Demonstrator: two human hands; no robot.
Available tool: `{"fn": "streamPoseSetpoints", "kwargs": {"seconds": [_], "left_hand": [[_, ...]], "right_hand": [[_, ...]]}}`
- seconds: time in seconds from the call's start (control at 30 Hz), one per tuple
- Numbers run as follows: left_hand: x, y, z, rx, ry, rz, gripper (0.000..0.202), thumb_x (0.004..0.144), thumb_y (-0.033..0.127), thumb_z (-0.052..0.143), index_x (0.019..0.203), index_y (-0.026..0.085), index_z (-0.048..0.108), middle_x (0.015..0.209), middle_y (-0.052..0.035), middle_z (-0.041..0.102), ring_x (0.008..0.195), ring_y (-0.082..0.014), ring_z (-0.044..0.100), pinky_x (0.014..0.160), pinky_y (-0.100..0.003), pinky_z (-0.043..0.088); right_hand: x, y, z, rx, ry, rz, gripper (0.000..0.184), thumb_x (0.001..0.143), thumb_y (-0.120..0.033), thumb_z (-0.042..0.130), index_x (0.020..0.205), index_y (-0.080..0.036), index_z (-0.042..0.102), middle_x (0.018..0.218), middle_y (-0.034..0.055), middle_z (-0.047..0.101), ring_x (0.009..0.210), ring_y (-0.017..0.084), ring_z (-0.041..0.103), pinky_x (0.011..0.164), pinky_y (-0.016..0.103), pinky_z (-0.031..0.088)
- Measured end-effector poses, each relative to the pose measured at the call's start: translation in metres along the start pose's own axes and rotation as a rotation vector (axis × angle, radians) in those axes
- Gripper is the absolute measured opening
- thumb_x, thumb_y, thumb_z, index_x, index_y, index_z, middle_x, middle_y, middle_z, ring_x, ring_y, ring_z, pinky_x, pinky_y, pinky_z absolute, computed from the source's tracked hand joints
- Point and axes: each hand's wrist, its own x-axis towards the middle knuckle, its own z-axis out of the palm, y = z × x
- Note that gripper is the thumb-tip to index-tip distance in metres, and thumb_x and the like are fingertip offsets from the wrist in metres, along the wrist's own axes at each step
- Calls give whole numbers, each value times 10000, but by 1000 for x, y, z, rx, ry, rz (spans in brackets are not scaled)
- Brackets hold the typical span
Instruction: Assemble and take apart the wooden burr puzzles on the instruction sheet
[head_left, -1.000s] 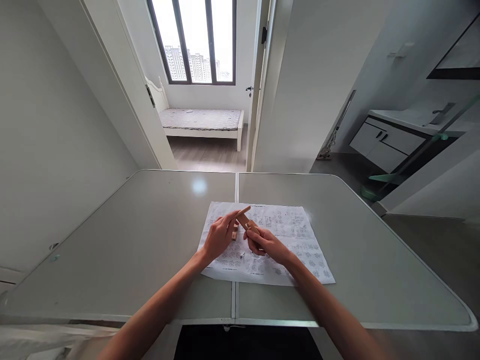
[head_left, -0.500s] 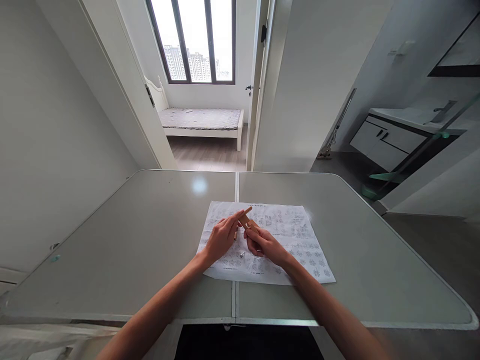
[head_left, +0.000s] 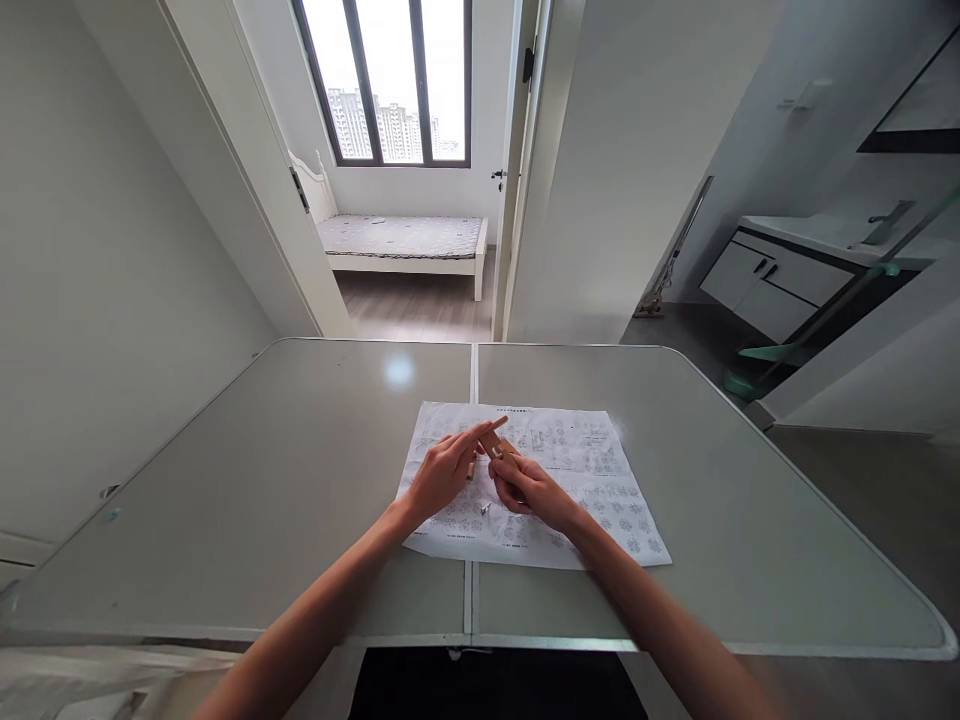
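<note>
Both hands [head_left: 441, 472] hold wooden pieces [head_left: 492, 444] over paper [head_left: 592, 470], well inside the table's edge [head_left: 555, 645].

left hand [head_left: 441, 472]: fingers extended, grip unclear | right hand [head_left: 529, 486]: fingers curled shut | forearms [head_left: 337, 580] converging

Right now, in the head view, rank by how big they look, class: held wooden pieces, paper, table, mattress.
Largest to smallest:
1. Table
2. Paper
3. Mattress
4. Held wooden pieces
The mattress is farther away, so this ranks apparent size only.
</note>
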Motion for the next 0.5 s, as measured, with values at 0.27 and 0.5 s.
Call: {"fn": "streamPoseSetpoints", "kwargs": {"seconds": [0.27, 0.5], "left_hand": [[1, 0, -1, -5, -6, 6, 434, 1090, 257, 358, 1495, 310, 504, 1072, -48, 753, 935, -158, 695, 884, -314, 559], [3, 4, -4, -21, -16, 36, 423, 1090, 270, 368, 1484, 309, 519, 1043, -45, 758, 906, -154, 703, 875, -314, 569]], "right_hand": [[0, 2, -2, -4, -5, 1, 347, 1005, -532, 542, 910, -200, 517, 474, -95, 464, 390, 74, 280, 429, 258, 173], [-1, -1, 0, -22, 16, 9, 372, 988, -558, 553, 862, -213, 497, 461, -96, 439, 394, 79, 266, 435, 269, 178]]}}
